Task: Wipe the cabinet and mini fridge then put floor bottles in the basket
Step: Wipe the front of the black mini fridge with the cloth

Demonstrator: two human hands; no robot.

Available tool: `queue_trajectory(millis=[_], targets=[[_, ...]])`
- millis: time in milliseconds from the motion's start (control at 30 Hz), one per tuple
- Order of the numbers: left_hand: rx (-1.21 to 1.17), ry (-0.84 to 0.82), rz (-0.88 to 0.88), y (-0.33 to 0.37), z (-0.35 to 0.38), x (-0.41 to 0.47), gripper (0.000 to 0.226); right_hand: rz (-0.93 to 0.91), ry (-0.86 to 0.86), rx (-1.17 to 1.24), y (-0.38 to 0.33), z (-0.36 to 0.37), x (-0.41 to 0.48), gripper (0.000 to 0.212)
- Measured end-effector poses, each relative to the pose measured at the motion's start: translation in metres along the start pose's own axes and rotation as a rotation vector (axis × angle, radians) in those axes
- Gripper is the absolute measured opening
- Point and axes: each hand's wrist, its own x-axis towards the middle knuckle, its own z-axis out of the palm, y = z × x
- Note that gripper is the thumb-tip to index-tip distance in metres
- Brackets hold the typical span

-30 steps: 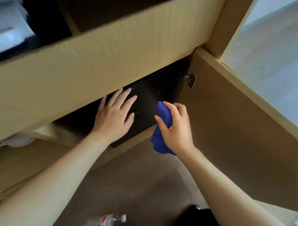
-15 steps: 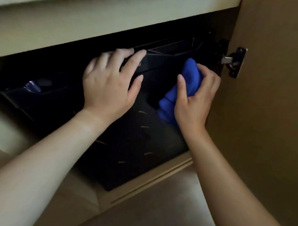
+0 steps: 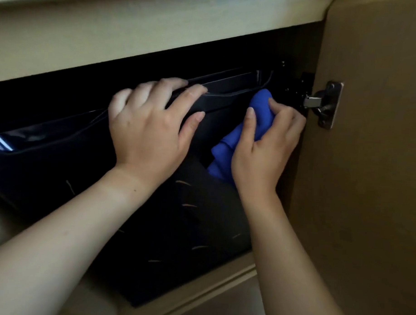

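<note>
A black mini fridge [image 3: 176, 238] sits inside a light wooden cabinet [image 3: 136, 32], its glossy front facing me. My left hand [image 3: 149, 129] lies flat against the fridge's upper front, with the fingertips hooked over the top edge. My right hand [image 3: 266, 154] grips a bunched blue cloth [image 3: 253, 126] and presses it against the fridge's upper right corner. No floor bottles or basket are in view.
The open cabinet door [image 3: 371, 174] stands at the right, held by a metal hinge [image 3: 326, 103] close to my right hand. The cabinet's bottom rail [image 3: 209, 296] runs below the fridge. A dark gap lies between the fridge top and the shelf above.
The view has closed in on the fridge; the floor bottle seen earlier has left the frame. My left hand has slid up onto the fridge's top edge, and the cloth has risen to the upper right corner.
</note>
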Motion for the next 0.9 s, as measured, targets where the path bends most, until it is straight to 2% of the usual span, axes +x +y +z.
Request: queue_trajectory(millis=[167,267,367,500,667,900], targets=[[0.043,0.011,-0.026,0.011,0.008,0.001,0.03,-0.093,-0.002,-0.031,0.003,0.008,-0.007,0.033],[0.038,0.02,-0.062,0.014,0.008,0.0,0.028,-0.032,0.004,-0.048,0.023,0.001,-0.01,0.033],[0.02,0.024,-0.102,0.017,0.007,0.0,0.027,0.023,0.013,-0.006,0.015,0.0,-0.004,0.034],[-0.004,0.013,-0.11,0.016,0.005,0.001,0.028,-0.002,0.043,0.031,-0.004,0.002,0.01,0.035],[-0.019,0.02,-0.127,0.016,0.006,-0.001,0.027,-0.005,0.043,0.003,0.009,0.0,0.003,0.035],[-0.037,0.035,-0.122,0.015,0.007,-0.001,0.027,0.075,0.095,0.054,0.004,0.003,0.01,0.032]])
